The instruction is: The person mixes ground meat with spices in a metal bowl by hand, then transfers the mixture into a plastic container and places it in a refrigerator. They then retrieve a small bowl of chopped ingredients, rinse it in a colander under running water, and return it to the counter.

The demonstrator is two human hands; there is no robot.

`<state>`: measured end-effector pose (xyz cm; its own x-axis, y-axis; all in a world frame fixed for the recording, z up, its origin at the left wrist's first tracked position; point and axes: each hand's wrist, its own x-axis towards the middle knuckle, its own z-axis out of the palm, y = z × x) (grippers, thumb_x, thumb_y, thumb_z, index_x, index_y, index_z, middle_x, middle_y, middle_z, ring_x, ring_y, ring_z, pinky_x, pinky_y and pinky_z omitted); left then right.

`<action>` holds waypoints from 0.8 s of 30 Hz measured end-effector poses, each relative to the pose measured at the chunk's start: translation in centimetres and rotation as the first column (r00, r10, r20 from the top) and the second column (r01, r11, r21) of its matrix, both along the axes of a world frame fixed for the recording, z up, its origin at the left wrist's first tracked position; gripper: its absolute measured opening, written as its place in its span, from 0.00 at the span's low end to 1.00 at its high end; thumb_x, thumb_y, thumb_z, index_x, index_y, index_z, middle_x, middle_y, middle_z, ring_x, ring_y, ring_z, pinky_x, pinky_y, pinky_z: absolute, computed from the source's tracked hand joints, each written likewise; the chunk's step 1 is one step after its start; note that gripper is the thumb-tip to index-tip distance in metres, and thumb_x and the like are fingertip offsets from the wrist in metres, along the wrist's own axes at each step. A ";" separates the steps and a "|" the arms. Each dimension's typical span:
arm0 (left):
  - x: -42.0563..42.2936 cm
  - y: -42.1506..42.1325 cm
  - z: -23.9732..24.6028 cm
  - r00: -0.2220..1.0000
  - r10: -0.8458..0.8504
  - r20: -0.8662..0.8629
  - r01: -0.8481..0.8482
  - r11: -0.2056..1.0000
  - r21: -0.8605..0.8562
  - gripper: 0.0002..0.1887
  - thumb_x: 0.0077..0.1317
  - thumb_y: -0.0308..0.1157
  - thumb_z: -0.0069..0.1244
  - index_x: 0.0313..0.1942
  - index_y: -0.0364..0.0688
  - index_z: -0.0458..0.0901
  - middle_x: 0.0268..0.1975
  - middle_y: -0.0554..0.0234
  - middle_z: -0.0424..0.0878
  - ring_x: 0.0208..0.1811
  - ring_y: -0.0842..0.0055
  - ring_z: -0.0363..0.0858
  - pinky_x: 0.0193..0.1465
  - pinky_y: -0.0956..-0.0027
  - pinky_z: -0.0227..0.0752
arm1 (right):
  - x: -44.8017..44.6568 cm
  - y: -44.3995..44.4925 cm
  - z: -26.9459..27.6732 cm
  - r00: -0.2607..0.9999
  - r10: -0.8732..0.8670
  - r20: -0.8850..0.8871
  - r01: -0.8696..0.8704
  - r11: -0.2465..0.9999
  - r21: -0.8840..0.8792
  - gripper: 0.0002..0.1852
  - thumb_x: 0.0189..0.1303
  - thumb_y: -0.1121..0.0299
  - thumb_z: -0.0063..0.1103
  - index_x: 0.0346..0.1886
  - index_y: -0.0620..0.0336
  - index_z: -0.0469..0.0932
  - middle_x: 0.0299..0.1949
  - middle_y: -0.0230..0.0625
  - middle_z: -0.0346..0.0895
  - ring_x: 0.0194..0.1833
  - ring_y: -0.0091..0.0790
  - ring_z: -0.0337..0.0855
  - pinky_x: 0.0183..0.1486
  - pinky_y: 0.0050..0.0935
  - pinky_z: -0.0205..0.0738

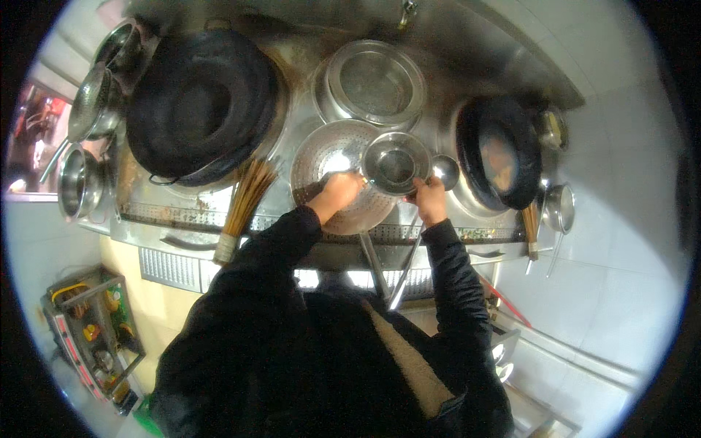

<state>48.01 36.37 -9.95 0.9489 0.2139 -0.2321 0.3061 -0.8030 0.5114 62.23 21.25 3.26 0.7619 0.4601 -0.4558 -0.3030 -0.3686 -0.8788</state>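
Note:
A small round stainless-steel bowl (397,163) is over the right side of a large perforated metal strainer (315,164). My right hand (431,200) grips the bowl's near right rim, thumb on top. My left hand (342,191) is above the strainer, fingers curled at the bowl's left rim. Whether those fingers hold the rim or a small thing is not clear. Beside my right hand lies a metal ladle (445,172). Two long metal handles (402,279) run toward my body. Behind the strainer stands a large round metal pot (375,85).
A big dark wok (202,107) stands at left, a smaller wok (498,153) at right. One bamboo brush (246,205) leans near the left wok; another brush (530,230) is at right. Metal bowls (81,180) line the left end. A stocked rack (96,339) stands lower left.

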 end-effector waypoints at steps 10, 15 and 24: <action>-0.3 -1.0 -0.3 0.971 -0.188 0.150 0.142 0.951 0.274 0.18 0.64 0.39 0.48 0.50 0.41 0.81 0.51 0.46 0.79 0.55 0.58 0.80 0.53 0.60 0.77 | 5.9 5.6 2.3 0.206 0.337 0.919 -0.110 0.941 -0.320 0.27 0.58 0.76 0.54 0.64 0.64 0.70 0.50 0.61 0.77 0.45 0.62 0.80 0.49 0.51 0.75; -1.4 1.9 2.0 0.953 -0.303 0.007 0.290 0.917 0.272 0.24 0.69 0.52 0.47 0.49 0.40 0.81 0.52 0.54 0.79 0.56 0.60 0.74 0.58 0.60 0.69 | 13.0 18.0 -1.6 0.216 0.541 0.813 0.022 0.830 -0.558 0.30 0.61 0.70 0.56 0.69 0.51 0.64 0.55 0.56 0.74 0.50 0.60 0.80 0.50 0.52 0.77; -5.0 0.7 0.6 0.999 -0.002 0.038 -0.009 0.956 0.293 0.18 0.64 0.31 0.47 0.54 0.35 0.73 0.50 0.46 0.75 0.45 0.61 0.82 0.34 0.62 0.83 | 17.2 24.5 -11.2 -0.153 0.951 0.268 -0.172 0.241 -0.955 0.25 0.49 0.46 0.74 0.33 0.61 0.85 0.38 0.47 0.84 0.41 0.51 0.84 0.45 0.44 0.79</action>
<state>43.01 37.06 -9.33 0.9547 0.2709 -0.1233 0.2947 -0.9181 0.2651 79.48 45.78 -7.96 0.2479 0.9233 -0.2933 0.9649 -0.2083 0.1597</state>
